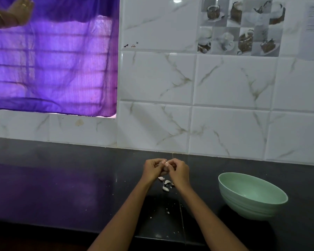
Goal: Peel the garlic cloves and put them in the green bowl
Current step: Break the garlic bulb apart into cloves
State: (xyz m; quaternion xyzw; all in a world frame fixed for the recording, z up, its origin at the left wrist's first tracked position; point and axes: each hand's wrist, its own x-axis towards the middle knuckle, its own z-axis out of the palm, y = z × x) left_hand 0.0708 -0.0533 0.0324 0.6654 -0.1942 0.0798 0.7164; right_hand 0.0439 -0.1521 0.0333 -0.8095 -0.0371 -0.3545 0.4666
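garlic clove (166, 164) | pinched between fingers of left hand (153, 168), right hand (178, 171)

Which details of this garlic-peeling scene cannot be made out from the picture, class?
- Head view: garlic clove, mostly hidden by the left hand and right hand; how much is peeled cannot be told.
- Green bowl: its bottom is hidden by the near wall.
- Garlic pieces on the counter: too small to tell skins from cloves.

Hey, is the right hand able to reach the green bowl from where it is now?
Probably yes. The right hand is pinching a garlic clove with the left hand, and bare dark counter lies between it and the green bowl.
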